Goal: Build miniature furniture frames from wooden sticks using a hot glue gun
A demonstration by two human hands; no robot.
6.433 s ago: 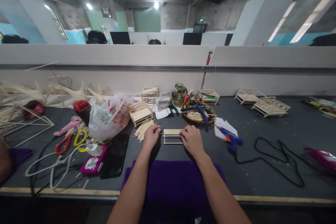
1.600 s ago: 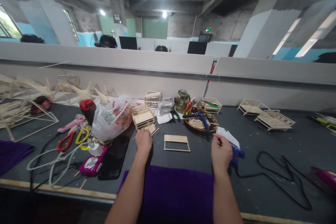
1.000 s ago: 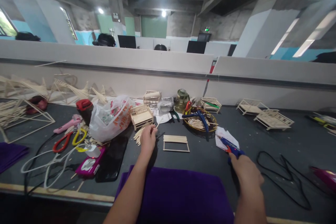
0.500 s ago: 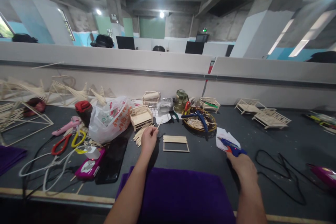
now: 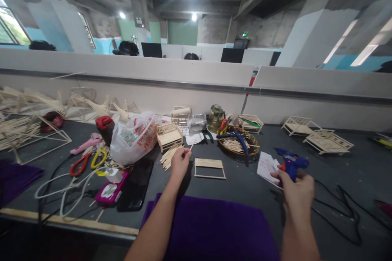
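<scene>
My left hand (image 5: 180, 164) pinches a thin wooden stick (image 5: 192, 146) beside a small pile of sticks (image 5: 170, 156). Just right of that hand lies a small rectangular stick frame (image 5: 210, 169), its far half covered by a row of sticks. At the right, my right hand (image 5: 296, 189) is closed around a blue glue gun (image 5: 292, 164), held above the table with its nozzle pointing to the far left. Under and left of the gun is a sheet of white paper (image 5: 267, 168). A purple cloth (image 5: 211, 228) lies in front of me between my forearms.
A wicker basket (image 5: 253, 153) holds sticks and blue-handled pliers. Small stick furniture (image 5: 170, 136) stands behind the pile. Leftward are a plastic bag (image 5: 133, 140), a black phone (image 5: 135, 185), a pink power strip (image 5: 112, 189) and scissors. The gun's black cable (image 5: 339, 208) curls at right.
My right hand has lifted the glue gun off the paper and turned it, with the grip now in my fingers. The left hand still holds the stick. The view has shifted slightly.
</scene>
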